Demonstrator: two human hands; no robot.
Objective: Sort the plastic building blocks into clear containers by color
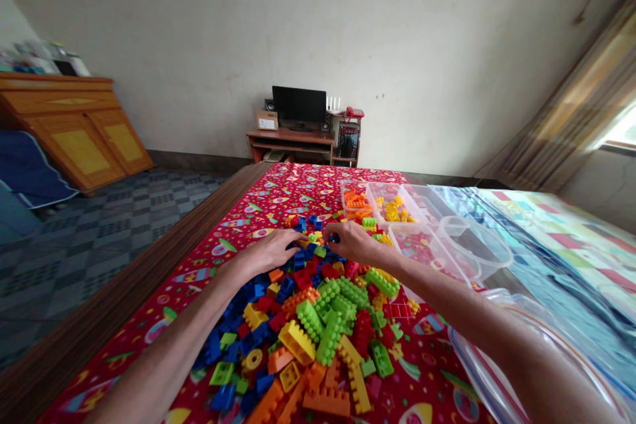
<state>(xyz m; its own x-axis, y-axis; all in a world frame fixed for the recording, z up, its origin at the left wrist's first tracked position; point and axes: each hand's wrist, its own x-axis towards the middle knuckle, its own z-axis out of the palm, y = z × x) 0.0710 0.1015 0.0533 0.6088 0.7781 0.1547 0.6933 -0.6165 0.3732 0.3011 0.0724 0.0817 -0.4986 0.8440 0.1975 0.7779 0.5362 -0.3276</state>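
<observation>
A large heap of toy building bricks (298, 278) in blue, red, green, yellow and orange lies in front of me. My left hand (282, 248) reaches over the far left of the heap, fingers bent and thumb apart, at small blue and yellow bricks. Close by on the right, my right hand (352, 241) is curled with its fingertips down among the bricks. Something dark blue shows beneath its fingers; whether it is held cannot be made out. Nearer to me lie green long bricks (330, 338) and an orange brick (326, 402).
Right of the heap stands a clear divided box (432, 248), with orange bricks (355, 201) and yellow bricks (396, 210) in separate compartments. Clear plastic lids or tubs (536, 338) lie near my right forearm. A red patterned cloth (298, 185) covers the table. Beyond stands a desk with a monitor (299, 106).
</observation>
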